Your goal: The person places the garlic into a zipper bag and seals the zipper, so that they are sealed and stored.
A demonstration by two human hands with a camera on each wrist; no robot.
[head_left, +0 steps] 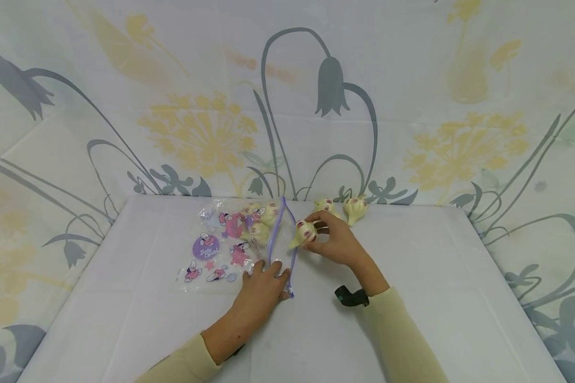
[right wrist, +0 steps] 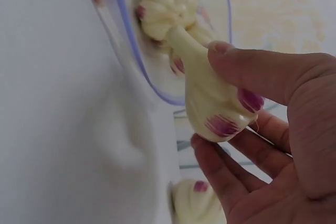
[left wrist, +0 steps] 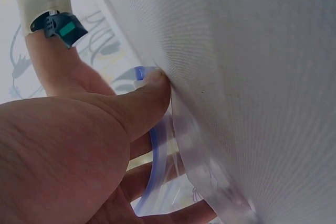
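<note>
A clear zip bag [head_left: 206,248] with pink and purple cartoon prints lies flat, its purple-edged mouth spread apart and facing right. Several garlic bulbs [right wrist: 167,13] show inside it. My left hand [head_left: 261,292] holds the near corner of the mouth, the thumb at the purple zip strip [left wrist: 152,169] and the fingers spread over the film. Between the thumb and fingertips of my right hand [head_left: 337,242] is a cream garlic bulb [right wrist: 212,100] with purple patches. Its stem points left into the bag's mouth, above the table.
Two more garlic bulbs, one at the back [head_left: 355,209] and another [head_left: 326,205] to its left, lie behind my right hand. A flower-printed cloth [head_left: 297,106] rises behind the white tabletop [head_left: 412,255]. A dark wrist device [head_left: 351,296] sits on my right wrist.
</note>
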